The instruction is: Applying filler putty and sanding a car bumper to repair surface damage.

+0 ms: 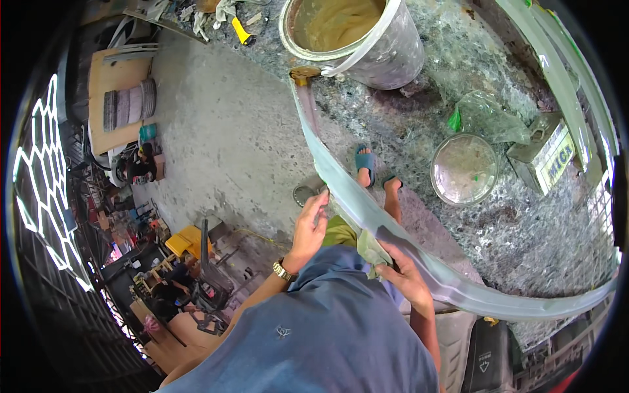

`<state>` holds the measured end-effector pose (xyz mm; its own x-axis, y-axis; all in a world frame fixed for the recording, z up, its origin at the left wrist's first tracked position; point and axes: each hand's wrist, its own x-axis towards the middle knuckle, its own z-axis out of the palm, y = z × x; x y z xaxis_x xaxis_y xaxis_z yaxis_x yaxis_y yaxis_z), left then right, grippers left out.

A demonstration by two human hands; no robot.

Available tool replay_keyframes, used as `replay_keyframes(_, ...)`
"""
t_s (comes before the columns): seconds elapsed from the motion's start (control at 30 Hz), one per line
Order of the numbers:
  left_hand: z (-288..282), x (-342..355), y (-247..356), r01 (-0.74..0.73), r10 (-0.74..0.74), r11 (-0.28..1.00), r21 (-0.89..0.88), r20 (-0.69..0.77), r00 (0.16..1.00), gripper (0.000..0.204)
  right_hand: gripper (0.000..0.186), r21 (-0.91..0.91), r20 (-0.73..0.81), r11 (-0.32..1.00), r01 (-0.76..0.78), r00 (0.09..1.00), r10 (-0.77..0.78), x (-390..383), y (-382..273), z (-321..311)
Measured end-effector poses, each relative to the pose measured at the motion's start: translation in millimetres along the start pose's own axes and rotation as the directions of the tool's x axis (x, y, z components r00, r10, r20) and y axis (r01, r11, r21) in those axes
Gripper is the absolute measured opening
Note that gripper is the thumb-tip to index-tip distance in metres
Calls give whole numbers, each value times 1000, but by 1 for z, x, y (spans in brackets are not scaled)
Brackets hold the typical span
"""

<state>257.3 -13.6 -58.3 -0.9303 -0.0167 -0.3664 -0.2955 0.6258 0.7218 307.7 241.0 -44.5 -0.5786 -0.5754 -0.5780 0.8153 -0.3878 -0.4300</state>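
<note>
A long, curved, pale blue-grey panel strip (357,205) runs across in front of me, from the bucket's side to the far right. My right hand (407,278) pinches a limp, folded grey-green sheet (371,251) against the near edge of the strip; whether it is cloth or abrasive paper I cannot make out. On the other side, my left hand (310,226) has its fingers stretched toward the strip's near edge, the fingertips at or right beside it. Nothing shows in that hand. A gold-coloured watch (283,270) is on my left wrist.
Beyond the strip stand a large bucket (409,56) of brownish liquid, a round clear lid (464,170), a crumpled plastic bag (491,118) and a rectangular can (544,154). A yellow-handled tool (241,31) lies at the top. People and a yellow box (187,241) are at left.
</note>
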Motion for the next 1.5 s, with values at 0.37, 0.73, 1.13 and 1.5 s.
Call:
replay_keyframes(0.37, -10, 8, 6, 31, -33, 999, 26, 82, 996, 50, 50, -121, -58, 992, 45, 997, -52, -4, -10, 9)
replay_keyframes(0.73, -41, -15, -69, 279, -230, 933, -229, 218, 948, 34, 49, -96, -89, 988, 118, 988, -126, -9, -18, 24)
replay_keyframes(1.13, -54, -126, -276, 692, -660, 712, 122, 453, 599, 43, 44, 34, -363, 908, 417, 852, -377, -29, -32, 46)
replay_keyframes(1.5, -110, -31, -327, 520, -403, 725, -451, 333, 852, 47, 42, 111, -747, 689, 716, 517, -417, -2, 23, 112)
